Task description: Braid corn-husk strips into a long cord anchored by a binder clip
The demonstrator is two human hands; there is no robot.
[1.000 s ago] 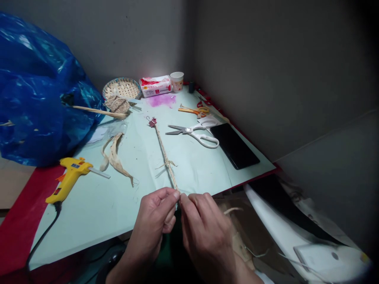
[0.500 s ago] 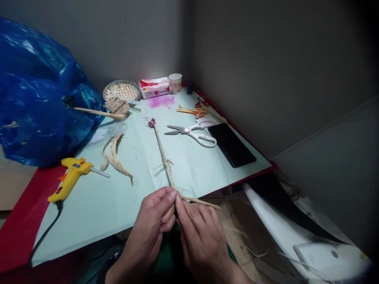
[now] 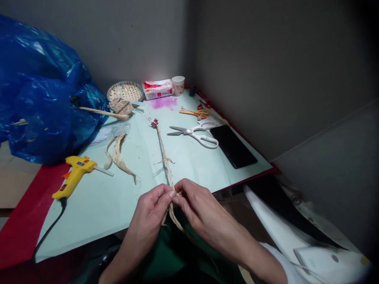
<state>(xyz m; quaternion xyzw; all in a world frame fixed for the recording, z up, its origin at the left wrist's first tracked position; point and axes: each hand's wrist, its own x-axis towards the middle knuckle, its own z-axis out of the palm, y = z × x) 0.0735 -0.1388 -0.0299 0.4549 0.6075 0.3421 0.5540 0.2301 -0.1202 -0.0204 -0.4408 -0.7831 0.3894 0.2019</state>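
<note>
Where a pale braided cord (image 3: 164, 152) runs down the table (image 3: 204, 169) from a dark-red clip (image 3: 154, 123), the left hand (image 3: 151, 208) and right hand (image 3: 196, 203) pinch its near end (loose strands (image 3: 175, 220) hang below); steady, even tension probably keeps it neat.

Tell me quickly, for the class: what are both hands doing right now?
Left hand: closed, pinching the braided cord.
Right hand: closed, fingertips at the cord's near end; exact strand gripped cannot be told.
</note>
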